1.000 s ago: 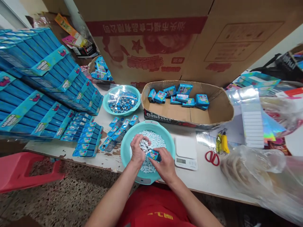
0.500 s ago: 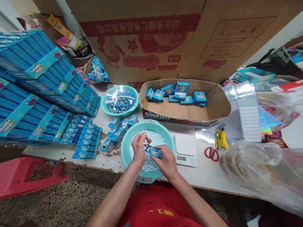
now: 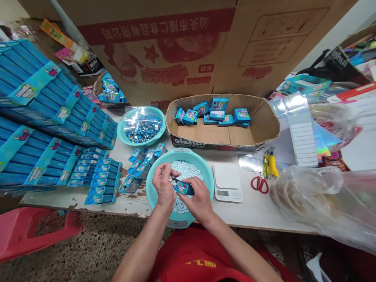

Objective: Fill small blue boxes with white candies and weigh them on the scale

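Note:
Over a teal basin (image 3: 202, 166) of small white candies (image 3: 186, 169), my right hand (image 3: 198, 199) grips a small blue candy box (image 3: 182, 188). My left hand (image 3: 163, 184) is cupped against the box's open end, with a few white candies at its fingers. Several empty blue boxes (image 3: 141, 166) lie just left of the basin on the white table (image 3: 252, 211).
A second teal bowl (image 3: 141, 127) of silver discs sits behind. A cardboard tray (image 3: 264, 125) holds several filled blue boxes. A white scale (image 3: 227, 182), red scissors (image 3: 258, 184) and plastic bags (image 3: 317, 199) lie right. Stacked blue cartons (image 3: 44, 129) fill the left; a red stool (image 3: 32, 231) stands below.
My left hand has emptied most of its handful of candies and closed in on the box's end. Both hands have shifted slightly left as the view tilted.

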`<act>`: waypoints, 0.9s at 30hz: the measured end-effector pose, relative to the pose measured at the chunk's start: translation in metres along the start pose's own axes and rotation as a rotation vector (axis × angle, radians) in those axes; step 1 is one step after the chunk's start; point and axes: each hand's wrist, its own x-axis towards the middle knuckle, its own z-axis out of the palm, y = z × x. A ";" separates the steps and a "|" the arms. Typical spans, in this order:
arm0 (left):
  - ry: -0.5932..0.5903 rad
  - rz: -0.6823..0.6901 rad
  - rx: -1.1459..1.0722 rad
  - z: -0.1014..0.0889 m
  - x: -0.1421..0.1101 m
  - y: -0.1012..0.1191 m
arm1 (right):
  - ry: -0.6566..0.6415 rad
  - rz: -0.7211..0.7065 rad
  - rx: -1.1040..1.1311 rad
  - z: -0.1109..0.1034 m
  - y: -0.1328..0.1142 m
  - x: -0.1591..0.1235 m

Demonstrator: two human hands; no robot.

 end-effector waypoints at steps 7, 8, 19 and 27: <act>-0.055 -0.063 -0.032 0.003 -0.010 0.007 | 0.007 0.034 0.054 -0.006 0.005 -0.004; -0.072 -0.052 -0.036 0.005 -0.012 0.008 | 0.013 0.033 0.063 -0.006 0.007 -0.005; -0.249 0.037 0.611 -0.051 0.030 -0.046 | 0.176 0.142 0.272 -0.018 0.052 -0.012; -1.101 0.222 1.609 -0.054 -0.033 -0.090 | 0.307 0.080 0.176 0.004 0.085 -0.011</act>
